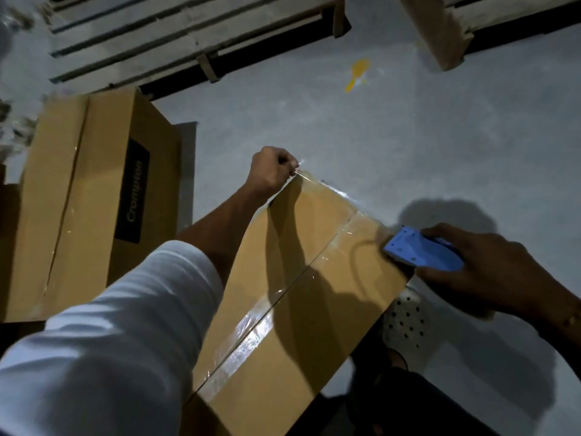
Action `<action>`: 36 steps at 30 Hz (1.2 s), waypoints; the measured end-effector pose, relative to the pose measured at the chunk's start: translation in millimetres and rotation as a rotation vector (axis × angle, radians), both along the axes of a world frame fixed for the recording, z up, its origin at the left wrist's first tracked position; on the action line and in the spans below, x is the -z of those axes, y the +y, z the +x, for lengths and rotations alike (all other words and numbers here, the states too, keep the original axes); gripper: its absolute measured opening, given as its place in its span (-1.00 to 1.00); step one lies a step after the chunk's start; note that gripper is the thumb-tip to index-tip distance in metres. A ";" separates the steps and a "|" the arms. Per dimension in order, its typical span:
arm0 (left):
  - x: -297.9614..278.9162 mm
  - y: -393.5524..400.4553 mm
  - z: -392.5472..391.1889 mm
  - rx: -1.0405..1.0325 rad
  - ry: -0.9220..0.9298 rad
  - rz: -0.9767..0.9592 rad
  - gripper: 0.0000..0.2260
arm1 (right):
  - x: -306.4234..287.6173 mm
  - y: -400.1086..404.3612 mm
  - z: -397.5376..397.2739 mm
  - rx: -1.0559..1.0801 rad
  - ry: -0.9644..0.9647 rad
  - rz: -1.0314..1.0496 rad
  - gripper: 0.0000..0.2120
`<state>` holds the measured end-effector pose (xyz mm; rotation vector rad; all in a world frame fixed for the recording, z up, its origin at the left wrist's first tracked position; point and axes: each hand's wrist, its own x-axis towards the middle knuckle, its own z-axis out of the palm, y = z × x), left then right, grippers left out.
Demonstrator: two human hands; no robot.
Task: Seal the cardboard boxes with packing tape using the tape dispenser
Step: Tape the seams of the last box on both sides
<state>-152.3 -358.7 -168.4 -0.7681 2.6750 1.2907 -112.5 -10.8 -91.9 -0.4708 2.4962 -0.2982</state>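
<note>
At the centre of the frame lies a brown cardboard box [283, 297], long and rectangular, set on the grey concrete floor [377, 127] and running from the lower middle up toward the centre. Clear packing tape [251, 332] runs glossy along its closed centre seam, and another strip of it crosses the far top edge of the box. The left hand [272, 171], reaching out of a white sleeve [119, 335] from the lower left, sits at the far left corner of the box with its fingers curled, pinching the end of that far tape strip between thumb and fingertips. The right hand [484, 272], at the right of the frame, grips a blue plastic tape dispenser [421, 253] with its fingers wrapped over the top; the dispenser meets the box at its far right corner, so the two hands hold opposite ends of the same edge. Just below the right hand, beside the box, a white perforated clog [405, 328] shows on the floor. Left of the frame stands a second brown cardboard box [72, 199], its seam also taped, bearing a black label printed "Crompton". Across the top of the frame lie pale wooden pallets [176, 36], and a small yellow paint mark [356, 73] stains the floor below them.
</note>
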 end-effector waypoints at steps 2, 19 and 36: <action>3.4 2.3 -1.4 0.015 0.016 -0.020 -0.86 | 0.2 1.9 -3.3 0.022 -0.005 -0.006 -0.41; 20.3 16.1 2.8 0.034 0.148 -0.287 -0.76 | -4.3 -1.1 -7.7 -0.035 -0.005 0.038 -0.31; 32.0 19.4 2.1 0.001 0.134 -0.312 -0.76 | 2.5 -4.5 -8.0 -0.032 0.015 0.030 -0.32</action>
